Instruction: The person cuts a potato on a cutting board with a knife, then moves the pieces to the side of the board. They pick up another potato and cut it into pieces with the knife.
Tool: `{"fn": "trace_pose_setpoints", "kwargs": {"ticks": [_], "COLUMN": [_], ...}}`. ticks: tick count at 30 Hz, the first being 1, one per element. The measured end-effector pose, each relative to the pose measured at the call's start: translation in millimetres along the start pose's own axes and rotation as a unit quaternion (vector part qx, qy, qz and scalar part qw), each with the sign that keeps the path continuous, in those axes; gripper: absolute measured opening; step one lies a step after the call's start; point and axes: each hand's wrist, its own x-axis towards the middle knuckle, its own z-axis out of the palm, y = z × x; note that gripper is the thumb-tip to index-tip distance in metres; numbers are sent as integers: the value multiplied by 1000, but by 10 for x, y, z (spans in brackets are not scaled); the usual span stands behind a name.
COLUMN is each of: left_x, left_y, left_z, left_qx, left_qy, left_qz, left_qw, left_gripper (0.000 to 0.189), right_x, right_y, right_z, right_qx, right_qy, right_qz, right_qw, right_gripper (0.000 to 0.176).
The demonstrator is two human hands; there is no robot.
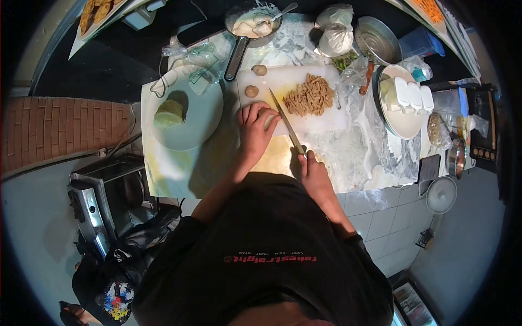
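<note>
My right hand (315, 176) is closed round the handle of a kitchen knife (288, 122). Its blade points away from me over the white cutting board (331, 124). Just left of the blade, my left hand (255, 133) has its fingers bent and pressed together on the board; whatever lies under the fingertips is hidden. A pile of light-brown cut strips (310, 96) sits right of the blade. Two round brownish balls, one nearer ball (252, 91) and one farther ball (260, 70), rest on the board's left side beyond my left hand.
On the left, a large pale plate (204, 122) carries a piece of cabbage (169, 114). A pan (237, 57) with white batter and a spoon stands at the back. Rightward are a metal pot (379, 41), bags and a plate (409, 127) with white containers. Someone sits lower left.
</note>
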Motion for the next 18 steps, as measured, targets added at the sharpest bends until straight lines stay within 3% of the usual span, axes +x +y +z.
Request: {"fn": "trace_pose_setpoints", "kwargs": {"ticks": [18], "left_x": [13], "left_y": [5], "left_z": [-16], "left_qx": [-11], "left_qy": [-23], "left_qz": [-22], "left_qw": [999], "left_gripper": [9], "right_x": [133], "right_y": [68], "right_z": [-35], "right_qx": [57], "right_qy": [-49], "right_qz": [-10], "right_qw": [997], "right_gripper": [42]}}
